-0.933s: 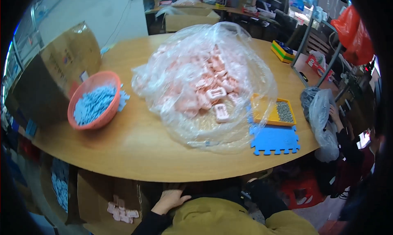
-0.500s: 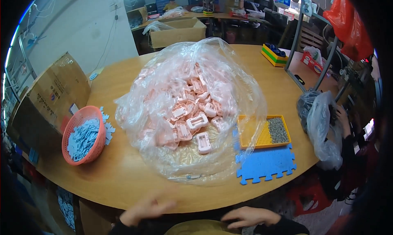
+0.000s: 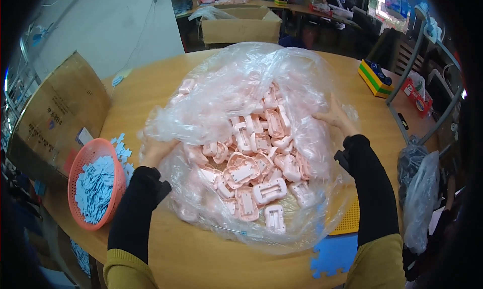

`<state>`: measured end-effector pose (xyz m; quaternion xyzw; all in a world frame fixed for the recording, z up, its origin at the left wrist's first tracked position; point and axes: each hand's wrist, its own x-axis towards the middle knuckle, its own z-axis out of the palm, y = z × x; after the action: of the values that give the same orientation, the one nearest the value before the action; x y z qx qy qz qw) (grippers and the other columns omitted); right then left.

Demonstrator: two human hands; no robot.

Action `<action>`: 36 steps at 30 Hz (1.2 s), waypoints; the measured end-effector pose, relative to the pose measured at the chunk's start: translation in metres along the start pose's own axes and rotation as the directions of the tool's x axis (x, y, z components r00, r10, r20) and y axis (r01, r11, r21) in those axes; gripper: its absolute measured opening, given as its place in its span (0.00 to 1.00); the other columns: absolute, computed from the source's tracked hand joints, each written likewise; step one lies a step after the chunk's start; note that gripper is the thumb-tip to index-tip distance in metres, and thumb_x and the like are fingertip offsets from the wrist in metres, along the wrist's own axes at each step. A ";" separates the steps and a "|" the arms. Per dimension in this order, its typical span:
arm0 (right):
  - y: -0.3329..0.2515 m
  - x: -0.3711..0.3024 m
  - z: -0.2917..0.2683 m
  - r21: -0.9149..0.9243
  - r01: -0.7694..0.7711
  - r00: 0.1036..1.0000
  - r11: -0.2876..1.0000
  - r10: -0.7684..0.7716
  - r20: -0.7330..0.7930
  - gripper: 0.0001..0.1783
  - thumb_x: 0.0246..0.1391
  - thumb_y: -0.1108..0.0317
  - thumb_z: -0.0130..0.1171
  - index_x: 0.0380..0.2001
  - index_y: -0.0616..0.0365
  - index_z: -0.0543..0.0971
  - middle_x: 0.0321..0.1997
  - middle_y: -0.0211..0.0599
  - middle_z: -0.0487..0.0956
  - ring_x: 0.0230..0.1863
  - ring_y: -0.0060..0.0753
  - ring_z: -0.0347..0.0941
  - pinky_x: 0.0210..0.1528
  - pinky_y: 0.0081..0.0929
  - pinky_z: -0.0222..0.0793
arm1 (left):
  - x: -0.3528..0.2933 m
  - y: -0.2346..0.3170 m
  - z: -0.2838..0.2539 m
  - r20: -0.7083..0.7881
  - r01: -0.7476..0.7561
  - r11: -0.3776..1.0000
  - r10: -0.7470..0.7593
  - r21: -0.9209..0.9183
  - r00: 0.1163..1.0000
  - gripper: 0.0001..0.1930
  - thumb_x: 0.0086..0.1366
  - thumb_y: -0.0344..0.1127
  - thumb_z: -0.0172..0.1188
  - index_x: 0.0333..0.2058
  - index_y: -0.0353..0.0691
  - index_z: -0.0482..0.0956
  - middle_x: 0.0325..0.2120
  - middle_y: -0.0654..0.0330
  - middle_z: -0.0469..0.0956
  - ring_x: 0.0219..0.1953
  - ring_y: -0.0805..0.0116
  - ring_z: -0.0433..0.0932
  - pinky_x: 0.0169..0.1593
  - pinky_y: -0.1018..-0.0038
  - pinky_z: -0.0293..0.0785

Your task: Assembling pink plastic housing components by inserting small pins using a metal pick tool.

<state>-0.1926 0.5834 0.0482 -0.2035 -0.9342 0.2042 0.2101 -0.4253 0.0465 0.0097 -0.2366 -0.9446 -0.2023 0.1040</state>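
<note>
A large clear plastic bag (image 3: 211, 115) lies spread on the table, its mouth toward me. Inside it is a heap of pale pink plastic housings (image 3: 242, 170), with several near the mouth lying uncovered. At the bag's left side my left hand (image 3: 156, 150) is closed on the plastic, its fingers partly hidden by the film. My right hand (image 3: 339, 119) grips the right side, thumb stretched over the film and the other fingers partly behind it. Both forearms reach forward in dark sleeves.
A salmon-coloured basket (image 3: 119, 186) of light blue pieces stands at left, beside a cardboard box (image 3: 63, 105). Under the bag's right edge are a yellow tray (image 3: 349, 218) and a blue foam mat (image 3: 334, 256). A metal stand (image 3: 406, 70) rises at right.
Both hands have moved forward from the table's near edge to the two sides of the bag and taken hold of it. The view has shifted, so the heap looks nearer.
</note>
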 end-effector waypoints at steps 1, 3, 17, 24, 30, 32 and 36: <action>0.007 0.009 0.009 0.131 0.021 1.000 0.991 -0.023 0.010 0.53 0.42 0.44 0.67 0.63 0.66 0.60 0.63 0.60 0.64 0.64 0.55 0.62 0.63 0.34 0.59 | 0.009 -0.006 0.005 0.014 -0.001 1.000 0.001 -0.002 1.000 0.46 0.47 0.58 0.67 0.61 0.43 0.62 0.60 0.46 0.62 0.65 0.46 0.55 0.65 0.51 0.49; 0.017 0.025 0.021 0.135 -0.149 0.978 0.980 0.126 0.165 0.45 0.44 0.47 0.66 0.59 0.67 0.65 0.58 0.60 0.69 0.59 0.53 0.67 0.58 0.34 0.63 | 0.020 -0.016 0.015 0.044 -0.102 0.993 0.099 0.057 0.994 0.29 0.57 0.50 0.63 0.53 0.39 0.72 0.49 0.49 0.74 0.53 0.52 0.71 0.57 0.61 0.66; -0.153 -0.032 -0.051 0.860 -0.025 0.997 0.509 0.071 -0.013 0.14 0.59 0.66 0.57 0.45 0.63 0.77 0.39 0.32 0.80 0.37 0.22 0.75 0.39 0.21 0.71 | 0.082 0.140 -0.007 0.287 0.307 -0.232 0.118 -0.923 0.951 0.17 0.67 0.36 0.54 0.50 0.31 0.73 0.46 0.55 0.76 0.45 0.65 0.77 0.47 0.69 0.76; -0.144 -0.034 -0.062 0.645 0.098 0.989 0.758 -0.148 0.023 0.15 0.60 0.63 0.56 0.46 0.60 0.78 0.40 0.28 0.80 0.39 0.20 0.74 0.45 0.23 0.69 | -0.003 0.111 -0.066 0.348 0.324 0.195 0.108 -0.926 0.931 0.19 0.69 0.42 0.50 0.52 0.36 0.72 0.46 0.56 0.77 0.45 0.64 0.78 0.48 0.66 0.76; -0.106 -0.109 -0.078 0.331 0.167 0.985 0.929 -0.142 -0.098 0.44 0.49 0.52 0.65 0.64 0.61 0.60 0.64 0.53 0.64 0.66 0.43 0.59 0.66 0.33 0.53 | -0.111 0.088 -0.099 0.295 -0.036 0.728 0.323 -0.685 0.899 0.30 0.59 0.44 0.62 0.55 0.33 0.69 0.56 0.49 0.68 0.60 0.53 0.64 0.62 0.61 0.59; -0.135 -0.177 -0.091 0.164 0.309 0.951 0.937 -0.304 -0.054 0.50 0.45 0.51 0.67 0.66 0.60 0.55 0.68 0.57 0.57 0.70 0.48 0.52 0.69 0.36 0.49 | -0.173 0.083 -0.089 0.340 -0.033 0.784 0.305 -0.619 0.890 0.38 0.53 0.48 0.68 0.58 0.34 0.65 0.61 0.42 0.59 0.65 0.46 0.55 0.66 0.56 0.52; -0.187 -0.303 -0.061 0.182 0.373 0.805 0.910 -0.415 0.424 0.54 0.39 0.52 0.72 0.67 0.51 0.54 0.72 0.54 0.47 0.71 0.61 0.43 0.68 0.57 0.42 | -0.280 0.110 -0.074 0.392 -0.328 0.870 0.465 -0.367 0.794 0.52 0.42 0.57 0.73 0.63 0.42 0.58 0.66 0.35 0.42 0.67 0.33 0.43 0.62 0.38 0.45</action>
<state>0.0323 0.3043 0.0926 0.0580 -0.9686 0.2397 0.0328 -0.1215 -0.0101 0.0315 -0.4851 -0.8310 -0.2441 -0.1209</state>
